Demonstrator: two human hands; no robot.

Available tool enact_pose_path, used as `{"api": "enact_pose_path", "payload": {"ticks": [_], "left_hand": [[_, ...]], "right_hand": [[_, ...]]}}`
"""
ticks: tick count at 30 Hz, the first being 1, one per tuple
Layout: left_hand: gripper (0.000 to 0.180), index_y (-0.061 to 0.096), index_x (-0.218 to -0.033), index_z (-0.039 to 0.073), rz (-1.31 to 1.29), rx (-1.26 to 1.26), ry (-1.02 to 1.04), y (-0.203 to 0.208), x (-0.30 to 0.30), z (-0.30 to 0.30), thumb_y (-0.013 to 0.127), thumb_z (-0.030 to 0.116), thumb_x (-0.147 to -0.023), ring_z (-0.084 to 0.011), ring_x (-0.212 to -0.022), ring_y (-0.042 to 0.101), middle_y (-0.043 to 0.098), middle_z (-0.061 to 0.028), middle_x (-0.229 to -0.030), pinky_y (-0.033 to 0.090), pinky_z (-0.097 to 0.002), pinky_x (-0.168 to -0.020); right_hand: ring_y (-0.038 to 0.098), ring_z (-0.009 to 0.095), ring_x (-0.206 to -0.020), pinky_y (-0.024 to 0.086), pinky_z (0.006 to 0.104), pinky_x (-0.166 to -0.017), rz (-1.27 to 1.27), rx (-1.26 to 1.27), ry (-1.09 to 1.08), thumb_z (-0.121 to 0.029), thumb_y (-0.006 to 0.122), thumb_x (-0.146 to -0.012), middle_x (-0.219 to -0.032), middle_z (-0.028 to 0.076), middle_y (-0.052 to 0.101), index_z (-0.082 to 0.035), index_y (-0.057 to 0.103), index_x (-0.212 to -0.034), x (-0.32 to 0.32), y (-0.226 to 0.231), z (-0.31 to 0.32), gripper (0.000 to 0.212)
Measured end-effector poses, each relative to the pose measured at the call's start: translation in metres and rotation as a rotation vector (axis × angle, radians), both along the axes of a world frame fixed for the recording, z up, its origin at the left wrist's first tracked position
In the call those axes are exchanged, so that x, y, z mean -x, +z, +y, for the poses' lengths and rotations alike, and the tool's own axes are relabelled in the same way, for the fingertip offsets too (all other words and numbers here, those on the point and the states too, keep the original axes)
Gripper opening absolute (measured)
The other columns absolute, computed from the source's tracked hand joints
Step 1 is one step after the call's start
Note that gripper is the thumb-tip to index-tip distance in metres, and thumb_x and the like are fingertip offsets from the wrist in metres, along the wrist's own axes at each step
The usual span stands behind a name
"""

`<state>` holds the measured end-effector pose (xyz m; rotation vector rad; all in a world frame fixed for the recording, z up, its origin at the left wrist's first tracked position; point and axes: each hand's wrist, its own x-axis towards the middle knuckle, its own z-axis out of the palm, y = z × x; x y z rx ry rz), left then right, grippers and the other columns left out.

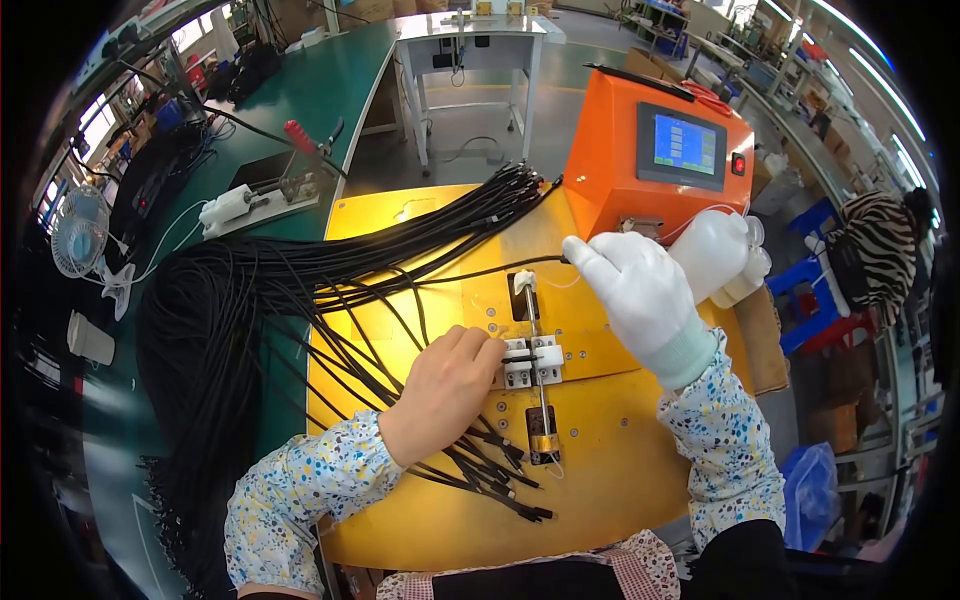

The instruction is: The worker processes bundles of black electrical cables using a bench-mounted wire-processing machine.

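My bare left hand (447,388) rests over the yellow work plate (630,480) with its fingers curled together. They grip a black cable (518,359) whose short visible stretch lies in the white clamp block (546,361). My right hand (634,290), in a white glove, is raised beyond the block. Its fingertips pinch the end of another black cable (480,270), which runs left toward the bundle; the tip is hidden. Between the hands, a metal rod (541,395) passes across the clamp block. Loose cable ends (500,470) fan out below my left wrist.
A thick black cable bundle (200,340) drapes over the green table (300,90) at left. An orange machine (610,130) with a screen stands at the far right, beside a white plastic bottle (712,250). A small fan (82,232) and a red-handled toggle clamp (300,138) are at left.
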<state>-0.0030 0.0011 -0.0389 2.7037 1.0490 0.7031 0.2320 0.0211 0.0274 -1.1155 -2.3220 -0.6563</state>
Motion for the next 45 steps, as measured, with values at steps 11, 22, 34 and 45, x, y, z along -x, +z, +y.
{"api": "enact_pose_path", "payload": {"ticks": [11,22,34,45], "left_hand": [[0.016,0.058,-0.092,0.002,0.075,0.138,-0.192,0.020,0.011,0.011,0.065,0.003,-0.077,-0.0307,-0.091,0.056,0.060,-0.0113,-0.096,0.046,-0.0392,-0.082],[0.038,0.063,-0.112,0.005,-0.067,0.147,-0.179,0.011,0.007,0.007,0.062,-0.004,-0.075,-0.0273,-0.083,0.058,0.060,-0.0090,-0.090,0.048,-0.0380,-0.081],[0.043,0.065,-0.110,0.003,0.032,-0.101,-0.154,0.000,0.005,0.001,0.067,-0.002,-0.067,-0.0223,-0.076,0.054,0.055,-0.0078,-0.088,0.048,-0.0326,-0.067],[0.039,0.064,-0.110,0.001,0.043,-0.143,-0.167,-0.001,0.002,0.001,0.064,0.003,-0.071,-0.0221,-0.078,0.054,0.053,-0.0075,-0.087,0.048,-0.0327,-0.069]], "right_hand": [[0.058,0.024,-0.074,0.047,0.0321,-0.068,0.537,0.166,-0.011,-0.003,0.072,-0.075,-0.083,0.009,0.058,-0.004,0.066,-0.086,-0.013,-0.012,-0.001,0.013],[0.058,0.020,-0.076,0.047,0.0304,-0.068,0.766,0.749,0.084,-0.004,0.072,-0.074,-0.081,0.009,0.057,-0.001,0.069,-0.084,0.016,-0.061,-0.036,0.011],[0.062,0.030,-0.078,0.050,0.0393,-0.070,0.028,0.317,-0.014,-0.011,0.065,-0.077,-0.081,0.010,0.063,-0.009,0.065,-0.083,0.015,-0.036,0.068,0.006],[0.067,0.030,-0.087,0.055,0.0371,-0.075,-0.551,0.532,-0.070,-0.002,0.059,-0.080,-0.092,0.012,0.067,-0.007,0.062,-0.101,0.053,-0.035,0.145,0.021]]}}
